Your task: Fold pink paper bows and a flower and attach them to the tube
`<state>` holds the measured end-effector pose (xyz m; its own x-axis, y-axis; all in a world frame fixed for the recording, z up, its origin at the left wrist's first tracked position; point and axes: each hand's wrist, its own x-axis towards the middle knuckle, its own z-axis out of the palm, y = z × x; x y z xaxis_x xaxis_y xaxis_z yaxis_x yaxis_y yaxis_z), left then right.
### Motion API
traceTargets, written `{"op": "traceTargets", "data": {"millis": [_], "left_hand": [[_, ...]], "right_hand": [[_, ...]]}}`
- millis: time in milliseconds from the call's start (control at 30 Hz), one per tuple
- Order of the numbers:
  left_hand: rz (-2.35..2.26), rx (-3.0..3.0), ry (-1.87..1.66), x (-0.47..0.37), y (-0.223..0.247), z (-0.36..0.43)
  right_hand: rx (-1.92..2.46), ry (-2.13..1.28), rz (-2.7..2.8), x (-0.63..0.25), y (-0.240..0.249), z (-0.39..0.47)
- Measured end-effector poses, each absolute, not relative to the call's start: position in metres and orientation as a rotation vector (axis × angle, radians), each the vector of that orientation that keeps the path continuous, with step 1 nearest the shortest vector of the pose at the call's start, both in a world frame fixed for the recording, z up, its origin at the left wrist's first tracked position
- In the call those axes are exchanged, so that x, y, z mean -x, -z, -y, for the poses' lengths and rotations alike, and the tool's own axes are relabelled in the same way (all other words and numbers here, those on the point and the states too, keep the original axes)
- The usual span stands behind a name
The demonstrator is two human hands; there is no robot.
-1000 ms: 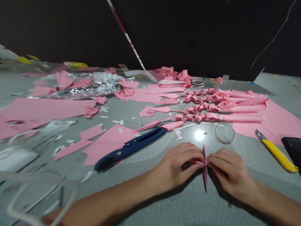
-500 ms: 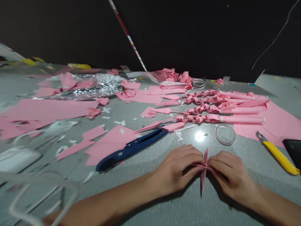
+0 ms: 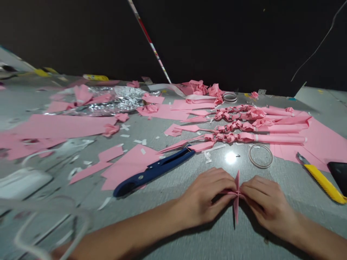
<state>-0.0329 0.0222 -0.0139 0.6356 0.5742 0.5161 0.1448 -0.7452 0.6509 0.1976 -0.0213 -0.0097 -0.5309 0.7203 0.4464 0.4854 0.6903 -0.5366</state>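
- White cord (image 3: 40, 205): looped, smooth and blurred, it ran in at the left side of the worktop (image 3: 173, 238), near the forearm; a sideways pull might have caught it.
- Foil (image 3: 119, 99): crinkled, bright silver, lying toward the far left corner beneath pink scraps.
- Pink sheets (image 3: 67, 126): matte, flat and straight-edged, loose along the left side, light enough that a sweeping sleeve could have scattered them.
- Blue tool (image 3: 154, 173): smooth, long-handled, its tip against a pink strip; a knock seemed likely to drag that strip along.
- Left hand (image 3: 210, 195): thumb and fingers pinching one end of the folded paper.
- Paper chains (image 3: 230, 137): crimped loops joined to smooth rolled tubes, toward the far edge; a push might have crushed the loops.
- Folded paper (image 3: 236, 211): pink, thin, with a pointed flat piece standing across a narrow strip, between both hands toward the near edge. Uneven pulling could have torn it or skewed the fold.
- Right hand (image 3: 264, 202): fingers bunched, pinching its other end; a slack grip might have let it twist.
- Yellow knife (image 3: 324, 184): ribbed handle, metal tip, toward the right side; an outward forearm swing could have struck it.
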Motion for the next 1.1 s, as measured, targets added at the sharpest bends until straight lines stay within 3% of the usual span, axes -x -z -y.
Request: {"op": "traceTargets", "data": {"millis": [300, 700, 1100], "left_hand": [[-0.794, -1.982, -1.077, 0.0355, 0.0127, -0.0248], [-0.666, -1.923, -0.897, 0.0363, 0.0094, -0.0286], [-0.687, -1.472, -0.882, 0.0367, 0.0113, -0.0257]], "right_hand": [[1.044, -0.423, 2.043, -0.197, 0.0099, 0.0224], [1.019, -0.462, 2.118, -0.1998, 0.0136, 0.0222], [1.023, -0.489, 2.045, -0.1982, 0.011, 0.0215]]}}
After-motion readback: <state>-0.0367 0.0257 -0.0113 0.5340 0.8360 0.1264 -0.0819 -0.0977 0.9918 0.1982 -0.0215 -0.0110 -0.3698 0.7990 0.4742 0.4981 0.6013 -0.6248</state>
